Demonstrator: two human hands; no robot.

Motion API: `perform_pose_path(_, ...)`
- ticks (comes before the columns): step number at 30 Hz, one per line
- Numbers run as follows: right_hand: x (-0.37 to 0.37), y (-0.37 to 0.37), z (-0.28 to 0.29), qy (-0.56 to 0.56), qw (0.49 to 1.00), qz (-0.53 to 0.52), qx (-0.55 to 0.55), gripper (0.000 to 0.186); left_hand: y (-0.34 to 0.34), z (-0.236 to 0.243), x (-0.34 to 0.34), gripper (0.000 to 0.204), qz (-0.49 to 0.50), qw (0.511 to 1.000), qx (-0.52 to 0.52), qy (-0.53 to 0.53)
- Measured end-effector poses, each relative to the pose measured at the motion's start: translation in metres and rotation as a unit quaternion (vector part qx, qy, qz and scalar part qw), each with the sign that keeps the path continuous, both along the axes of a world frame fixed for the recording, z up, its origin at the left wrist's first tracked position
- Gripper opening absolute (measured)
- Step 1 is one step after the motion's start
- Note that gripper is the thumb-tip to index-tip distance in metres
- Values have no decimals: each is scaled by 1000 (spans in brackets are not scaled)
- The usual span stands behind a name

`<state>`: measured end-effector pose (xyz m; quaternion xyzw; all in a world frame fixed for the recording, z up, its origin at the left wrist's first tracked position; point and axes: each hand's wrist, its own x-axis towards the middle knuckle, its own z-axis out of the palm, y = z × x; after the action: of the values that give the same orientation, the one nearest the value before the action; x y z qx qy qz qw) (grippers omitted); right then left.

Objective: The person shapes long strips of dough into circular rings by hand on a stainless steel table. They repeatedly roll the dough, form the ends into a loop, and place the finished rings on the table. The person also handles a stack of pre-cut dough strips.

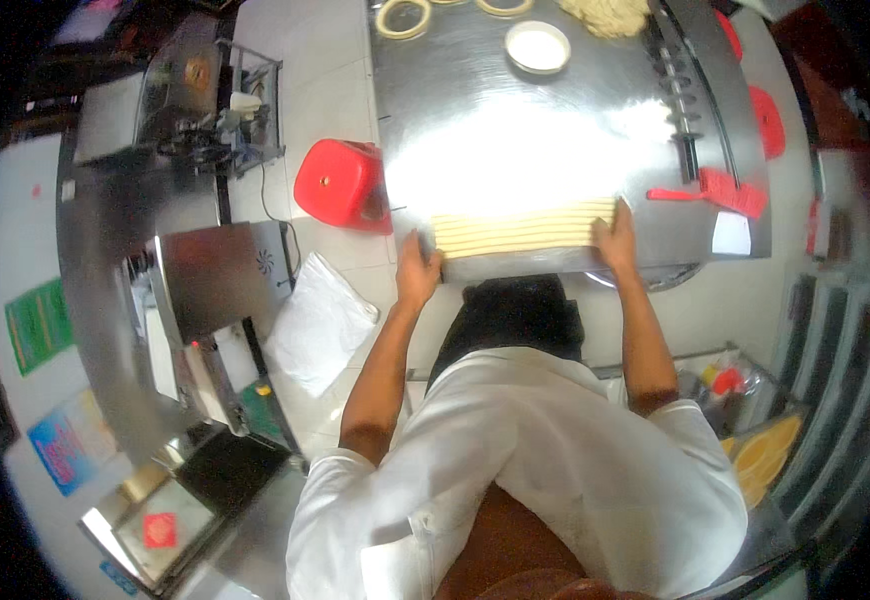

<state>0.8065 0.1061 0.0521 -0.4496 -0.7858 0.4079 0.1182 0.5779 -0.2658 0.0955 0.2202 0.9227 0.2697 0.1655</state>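
Observation:
Several long, pale yellow dough strips lie side by side at the near edge of the steel table, running left to right. At their left end is my left hand, fingers pointing forward and thumb spread toward the strips. My right hand is at the opposite end, thumb and fingers likewise apart along the dough. Both hands touch or nearly touch the ends; exact contact is too blurred to tell. Strong glare washes out the tabletop just beyond the strips.
A white bowl, dough rings and a dough lump are at the far side. On the right lie a red brush, a metal spiral rod and white paper. A red stool stands left.

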Motion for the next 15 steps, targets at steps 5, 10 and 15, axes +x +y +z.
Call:
perform_pose_path(5,11,1,-22,6,999,34,-3,80,-47,-29,23,74,119,985,65,-107)
perform_pose_path(10,-5,-20,7,-74,997,1,16,69,-58,-48,32,75,141,976,116,-120)
perform_pose_path(15,7,6,-3,-15,993,-67,-96,53,-42,-58,31,78,97,977,136,-135)
